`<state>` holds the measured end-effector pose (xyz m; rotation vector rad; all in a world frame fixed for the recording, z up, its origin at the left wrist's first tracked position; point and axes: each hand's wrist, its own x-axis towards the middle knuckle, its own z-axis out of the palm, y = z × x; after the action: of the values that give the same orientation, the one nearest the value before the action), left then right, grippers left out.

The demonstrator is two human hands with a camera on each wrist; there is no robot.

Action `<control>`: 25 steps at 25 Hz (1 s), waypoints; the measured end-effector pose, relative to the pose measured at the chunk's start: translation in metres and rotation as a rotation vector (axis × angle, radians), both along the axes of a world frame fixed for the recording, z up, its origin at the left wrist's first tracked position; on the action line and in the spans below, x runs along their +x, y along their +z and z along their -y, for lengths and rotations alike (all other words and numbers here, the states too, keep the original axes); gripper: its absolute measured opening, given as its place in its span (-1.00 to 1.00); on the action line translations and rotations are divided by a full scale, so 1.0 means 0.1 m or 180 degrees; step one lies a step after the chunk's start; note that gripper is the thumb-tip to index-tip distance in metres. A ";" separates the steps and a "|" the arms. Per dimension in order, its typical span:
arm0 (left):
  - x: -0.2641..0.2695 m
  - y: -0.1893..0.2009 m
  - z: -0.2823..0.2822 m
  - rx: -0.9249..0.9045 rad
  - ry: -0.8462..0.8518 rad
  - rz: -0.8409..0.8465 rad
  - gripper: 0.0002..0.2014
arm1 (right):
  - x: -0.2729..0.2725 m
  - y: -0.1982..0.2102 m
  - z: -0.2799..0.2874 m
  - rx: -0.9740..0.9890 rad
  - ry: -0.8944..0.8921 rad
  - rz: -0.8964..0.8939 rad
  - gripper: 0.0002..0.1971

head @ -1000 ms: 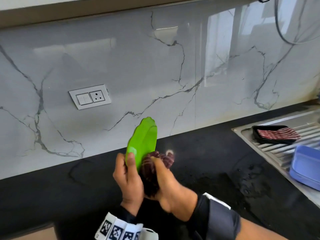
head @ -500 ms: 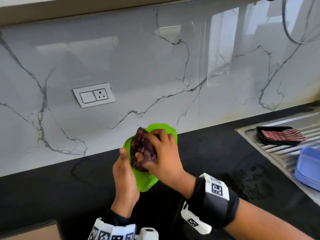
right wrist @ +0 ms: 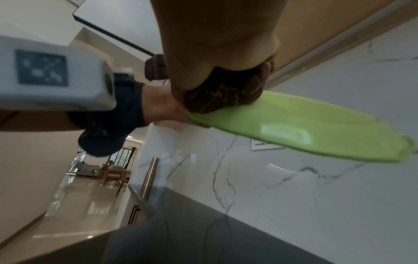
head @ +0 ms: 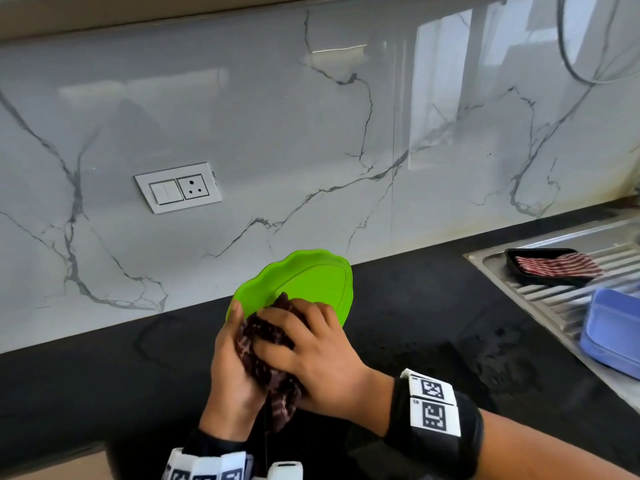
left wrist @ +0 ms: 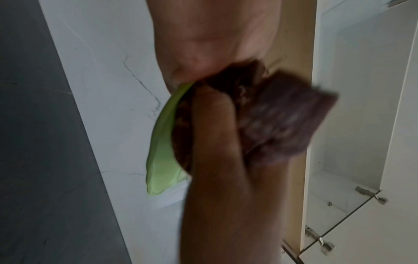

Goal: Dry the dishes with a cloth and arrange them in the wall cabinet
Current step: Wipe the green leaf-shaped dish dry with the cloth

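A bright green plate (head: 304, 282) with a wavy rim is held tilted above the black counter. My left hand (head: 230, 358) grips its near left edge, thumb on the face. My right hand (head: 308, 351) clutches a bunched dark maroon cloth (head: 263, 362) and presses it against the plate's lower face. The left wrist view shows the plate (left wrist: 162, 141) edge-on with the cloth (left wrist: 276, 116) blurred beside it. From the right wrist, the plate (right wrist: 305, 128) sticks out past the cloth (right wrist: 226, 91) under my palm.
A steel drainboard (head: 561, 299) lies at the right, bearing a black tray (head: 540, 268) with a red striped cloth and a blue container (head: 613, 334). Water spots (head: 498, 358) mark the black counter (head: 86, 386). A wall socket (head: 178, 187) sits on the marble backsplash. An open white cabinet (left wrist: 350, 125) shows.
The plate turned from edge-on to face-up toward me. My right hand slid the cloth from the plate's upper face down to its lower near edge.
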<state>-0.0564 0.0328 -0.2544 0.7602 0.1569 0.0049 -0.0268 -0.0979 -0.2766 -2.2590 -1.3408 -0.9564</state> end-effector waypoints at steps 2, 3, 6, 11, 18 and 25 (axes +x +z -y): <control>-0.01 0.01 -0.02 0.0071 0.0027 -0.0079 -0.40 | 0.04 -0.21 0.10 -0.0098 0.0148 0.0370 -0.52; -0.02 0.04 -0.02 0.0095 0.0102 -0.0005 -0.36 | 0.08 -0.32 0.16 -0.0057 0.0206 0.0507 -0.56; -0.05 0.15 0.01 0.0194 0.0331 0.0307 -0.38 | 0.28 -0.58 0.31 0.0658 0.0073 0.0221 -0.65; -0.13 0.20 0.13 0.0721 0.0591 0.0630 -0.53 | 0.70 -0.49 0.38 0.2666 -0.0783 -0.1964 -0.50; -0.07 0.13 0.08 0.1116 0.1104 0.0564 -0.13 | 0.75 0.24 0.32 0.2011 -0.0910 -0.1359 -0.47; -0.14 0.06 0.04 0.0861 0.0556 0.0681 -0.19 | 0.05 0.38 0.02 0.0261 0.0723 0.0236 -0.50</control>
<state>-0.0703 0.0285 -0.2484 1.0078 0.0177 0.2771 -0.0213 -0.0997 -0.2387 -1.9779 -1.5218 -1.0032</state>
